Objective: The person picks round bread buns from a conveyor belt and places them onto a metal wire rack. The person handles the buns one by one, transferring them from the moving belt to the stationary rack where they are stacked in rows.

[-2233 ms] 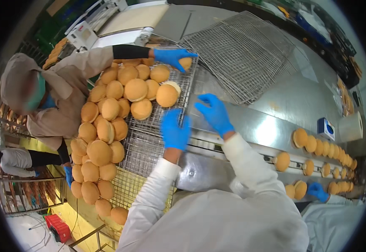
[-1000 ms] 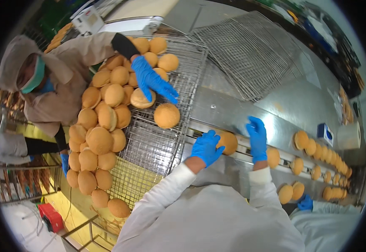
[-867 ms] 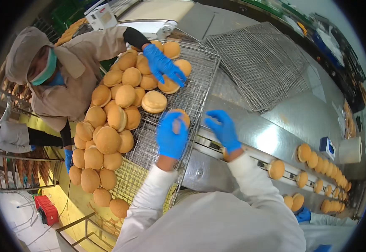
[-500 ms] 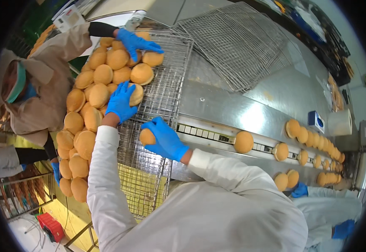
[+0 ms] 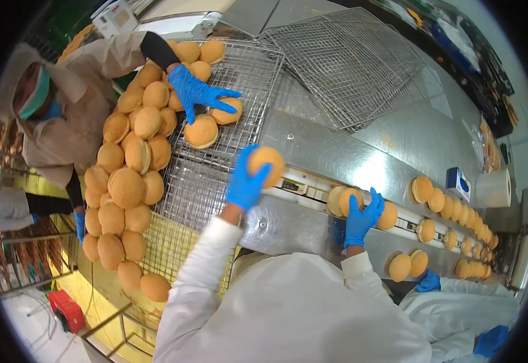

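At the bun line, I stand before a steel conveyor (image 5: pixel 360 158) that runs from my front off to the right. My left hand (image 5: pixel 247 181) holds one bun (image 5: pixel 266 163) above the conveyor's near edge; my right hand (image 5: pixel 362 215) rests on another bun (image 5: pixel 345 199) on the belt, with a further bun (image 5: pixel 388 215) just beside it. More buns trail away to the right along the belt. To my left lies a wire rack (image 5: pixel 215 157) with rows of buns along its left side. A co-worker (image 5: pixel 64 115) stands left of the rack, one hand (image 5: pixel 196 92) on the buns at its far end. A second wire rack (image 5: pixel 342 60) lies behind the conveyor.
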### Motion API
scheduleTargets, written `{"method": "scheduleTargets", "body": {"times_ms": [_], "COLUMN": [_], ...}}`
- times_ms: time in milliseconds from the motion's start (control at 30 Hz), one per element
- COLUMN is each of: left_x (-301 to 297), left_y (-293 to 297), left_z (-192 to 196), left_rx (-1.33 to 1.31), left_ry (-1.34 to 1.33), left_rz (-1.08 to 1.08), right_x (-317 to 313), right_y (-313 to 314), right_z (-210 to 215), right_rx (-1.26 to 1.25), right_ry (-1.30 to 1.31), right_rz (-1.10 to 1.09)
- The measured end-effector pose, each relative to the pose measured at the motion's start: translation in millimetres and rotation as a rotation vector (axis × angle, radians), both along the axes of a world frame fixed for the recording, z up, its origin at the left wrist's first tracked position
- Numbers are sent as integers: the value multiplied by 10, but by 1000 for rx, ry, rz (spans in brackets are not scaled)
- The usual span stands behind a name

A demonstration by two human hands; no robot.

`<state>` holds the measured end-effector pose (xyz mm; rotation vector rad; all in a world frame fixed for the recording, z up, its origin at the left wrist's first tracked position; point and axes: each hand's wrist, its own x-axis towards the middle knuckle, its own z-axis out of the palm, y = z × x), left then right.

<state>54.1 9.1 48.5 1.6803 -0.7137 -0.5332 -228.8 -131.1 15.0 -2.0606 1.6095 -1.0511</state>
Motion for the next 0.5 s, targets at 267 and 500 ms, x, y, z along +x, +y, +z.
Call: {"method": "scheduleTargets", "body": {"times_ms": [267, 500], "left_x": [-746, 45], "left_y": [-143, 1307], "left_z": [-489, 327], "left_rx": [532, 0], "left_ry": [-761, -726], "left_rz": [231, 818], "right_x": [900, 2608], "right_y": [281, 899], "right_z": [489, 934], "right_rx": [187, 284], "right_ry": [-310, -279], "right_rz": [433, 1192]}}
